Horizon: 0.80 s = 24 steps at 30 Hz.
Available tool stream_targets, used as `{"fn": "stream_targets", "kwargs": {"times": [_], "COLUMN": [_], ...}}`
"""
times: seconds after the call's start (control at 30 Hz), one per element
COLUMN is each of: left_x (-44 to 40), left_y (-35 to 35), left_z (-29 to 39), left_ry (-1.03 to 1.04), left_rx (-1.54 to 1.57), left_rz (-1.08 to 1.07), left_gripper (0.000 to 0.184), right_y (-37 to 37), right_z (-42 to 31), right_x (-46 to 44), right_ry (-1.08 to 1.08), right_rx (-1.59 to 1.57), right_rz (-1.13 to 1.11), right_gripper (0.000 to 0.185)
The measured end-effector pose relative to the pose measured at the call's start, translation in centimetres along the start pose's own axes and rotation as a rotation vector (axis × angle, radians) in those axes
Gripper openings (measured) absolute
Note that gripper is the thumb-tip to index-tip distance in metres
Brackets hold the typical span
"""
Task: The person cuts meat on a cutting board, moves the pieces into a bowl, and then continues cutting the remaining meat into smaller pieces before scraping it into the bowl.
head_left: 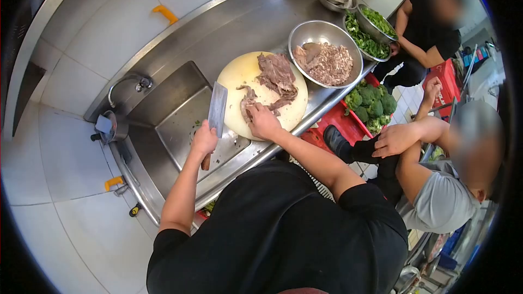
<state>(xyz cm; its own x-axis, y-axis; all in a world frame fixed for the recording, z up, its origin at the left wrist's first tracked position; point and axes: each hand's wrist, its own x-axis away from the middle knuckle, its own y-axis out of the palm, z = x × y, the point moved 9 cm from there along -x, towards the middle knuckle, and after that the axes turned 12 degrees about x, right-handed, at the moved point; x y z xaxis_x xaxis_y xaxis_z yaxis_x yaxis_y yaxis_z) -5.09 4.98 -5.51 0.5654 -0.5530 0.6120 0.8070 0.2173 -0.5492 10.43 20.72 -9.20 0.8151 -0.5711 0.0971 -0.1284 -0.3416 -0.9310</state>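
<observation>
A cleaver (217, 108) is gripped by its handle in my left hand (204, 140), its blade upright at the left edge of a round cutting board (231, 79). My right hand (264, 122) rests on the board, its fingers curled onto a strip of brownish meat (248, 98). A larger piece of the meat (277, 73) lies farther back on the board. To the right of the board stands a metal bowl (292, 41) holding chopped meat (332, 64).
A sink basin (180, 98) with a faucet (143, 83) is at the left. Bowls of leafy greens (359, 38) stand back right. Broccoli (373, 103) fills a red crate (357, 124) below the counter edge. Two people, one in black (436, 38), one in grey (444, 201), are at the right.
</observation>
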Motion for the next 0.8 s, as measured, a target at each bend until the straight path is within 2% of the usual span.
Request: {"fn": "stream_targets", "kwargs": {"times": [0.07, 0.1, 0.2, 0.3, 0.33, 0.43, 0.53, 0.63, 0.67, 0.8], "left_x": [-0.4, -1.6, -3.1, -2.3, -2.8, -2.1, -1.7, -2.0, -2.1, -2.5], "left_y": [0.3, -1.3, 0.0, 0.0, 0.5, 1.0, 0.9, 0.8, 1.0, 1.0], "left_z": [0.0, -0.9, -1.4, -1.0, -1.4, -1.1, -0.6, -0.7, -1.3, -1.7], "left_ry": [0.025, 0.077, 0.172, 0.177, 0.191, 0.178, 0.165, 0.167, 0.162, 0.169], "left_rx": [-0.016, -0.057, -0.092, -0.143, -0.163, -0.133, -0.112, -0.104, -0.101, -0.09], "left_rz": [0.015, 0.072, 0.115, 0.116, 0.122, 0.101, 0.094, 0.092, 0.085, 0.076], "left_gripper": [0.037, 0.036, 0.033, 0.033, 0.034, 0.035, 0.035, 0.036, 0.036, 0.039], "right_y": [-1.1, -1.2, -2.8, -3.1, -3.3, -2.9, -2.2, 1.2, 1.4, 1.3], "right_z": [0.7, -0.2, 2.1, 2.2, 2.1, 2.7, 3.8, 4.1, 3.9, 4.2], "right_x": [0.1, -1.3, -2.1, -3.5, -4.1, -5.6, -7.4, -9.9, -9.9, -9.8], "right_ry": [0.035, 0.042, 0.093, 0.092, 0.114, 0.169, 0.318, 0.288, 0.274, 0.403], "right_rx": [-0.079, -0.105, -0.095, -0.199, -0.192, -0.157, -0.161, -0.123, -0.135, -0.292], "right_rz": [0.026, 0.112, 0.306, 0.284, 0.208, 0.237, 0.209, 0.01, 0.061, 0.032], "right_gripper": [0.047, 0.046, 0.046, 0.042, 0.043, 0.043, 0.045, 0.04, 0.039, 0.043]}}
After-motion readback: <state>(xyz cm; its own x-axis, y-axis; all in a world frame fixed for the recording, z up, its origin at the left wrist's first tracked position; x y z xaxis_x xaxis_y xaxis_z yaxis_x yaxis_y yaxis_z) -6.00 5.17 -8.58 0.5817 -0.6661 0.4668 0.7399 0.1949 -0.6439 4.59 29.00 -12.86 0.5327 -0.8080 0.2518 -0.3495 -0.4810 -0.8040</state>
